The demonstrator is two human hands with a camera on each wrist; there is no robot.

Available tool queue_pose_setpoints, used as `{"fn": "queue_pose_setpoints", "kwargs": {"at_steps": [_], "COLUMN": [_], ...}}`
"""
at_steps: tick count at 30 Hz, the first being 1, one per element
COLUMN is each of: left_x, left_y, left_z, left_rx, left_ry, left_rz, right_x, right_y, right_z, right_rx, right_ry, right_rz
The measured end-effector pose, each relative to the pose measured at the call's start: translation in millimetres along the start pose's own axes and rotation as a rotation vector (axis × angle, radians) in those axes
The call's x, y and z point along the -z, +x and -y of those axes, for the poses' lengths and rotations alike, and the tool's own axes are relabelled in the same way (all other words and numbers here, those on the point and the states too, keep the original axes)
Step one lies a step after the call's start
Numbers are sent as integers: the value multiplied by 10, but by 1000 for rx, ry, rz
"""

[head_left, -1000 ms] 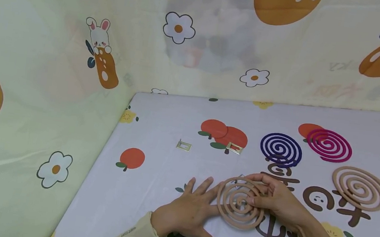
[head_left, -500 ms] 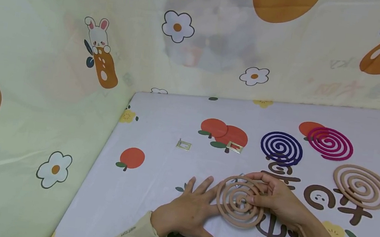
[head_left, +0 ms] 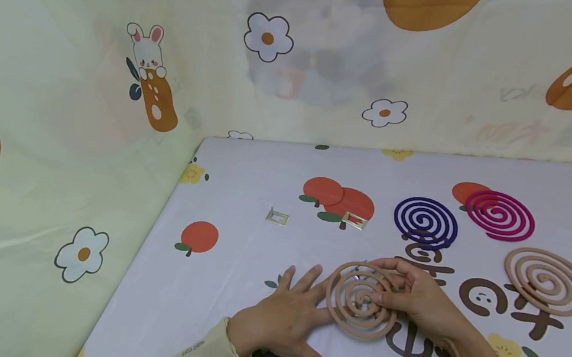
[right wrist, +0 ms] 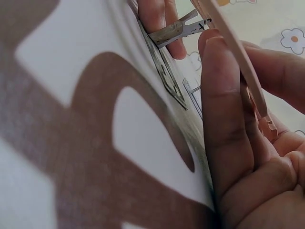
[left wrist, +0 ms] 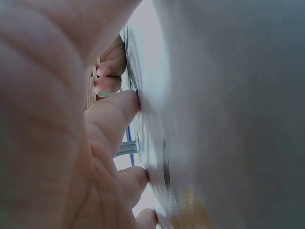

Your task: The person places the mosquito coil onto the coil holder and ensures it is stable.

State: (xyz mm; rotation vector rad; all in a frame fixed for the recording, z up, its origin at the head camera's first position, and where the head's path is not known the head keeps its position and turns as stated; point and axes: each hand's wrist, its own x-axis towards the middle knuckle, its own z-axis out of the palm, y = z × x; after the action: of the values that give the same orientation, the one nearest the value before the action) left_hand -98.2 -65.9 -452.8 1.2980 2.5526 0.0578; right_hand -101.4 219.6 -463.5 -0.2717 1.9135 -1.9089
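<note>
My right hand (head_left: 418,302) pinches a tan mosquito coil (head_left: 363,335), thumb on top and the other fingers at its far edge. The coil is held slightly tilted above the cloth. My left hand (head_left: 281,324) lies palm down with spread, straight fingers, the index finger reaching under the coil. In the right wrist view, a small metal coil stand (right wrist: 174,34) rises from the cloth beside left-hand fingers, its prong at the coil's middle. Whether the prong has entered the coil cannot be told. From above, the coil mostly covers this stand.
Farther back lie a dark blue coil (head_left: 423,220), a pink coil (head_left: 497,213) and another tan coil (head_left: 548,281). Two small metal stands (head_left: 276,222) sit left of the blue coil. A patterned curtain (head_left: 314,122) rises behind the table.
The camera view has shifted slightly. Both hands stay nearly still, and the right hand keeps its pinch on the coil, whose near edge sits a touch higher in view.
</note>
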Motion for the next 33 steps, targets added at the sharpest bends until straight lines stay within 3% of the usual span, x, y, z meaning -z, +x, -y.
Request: {"fn": "queue_pose_setpoints", "kwargs": {"at_steps": [16, 33], "left_x": [13, 24], "left_y": [-4, -2], "left_z": [-11, 1], "left_rx": [7, 2], "left_ry": [-8, -39], "left_rz": [7, 20], "right_x": [2, 8], "right_y": [13, 3], "right_z": [-14, 15], "right_rx": [11, -31], "right_ry": [35, 20], "right_rz": [12, 5]}}
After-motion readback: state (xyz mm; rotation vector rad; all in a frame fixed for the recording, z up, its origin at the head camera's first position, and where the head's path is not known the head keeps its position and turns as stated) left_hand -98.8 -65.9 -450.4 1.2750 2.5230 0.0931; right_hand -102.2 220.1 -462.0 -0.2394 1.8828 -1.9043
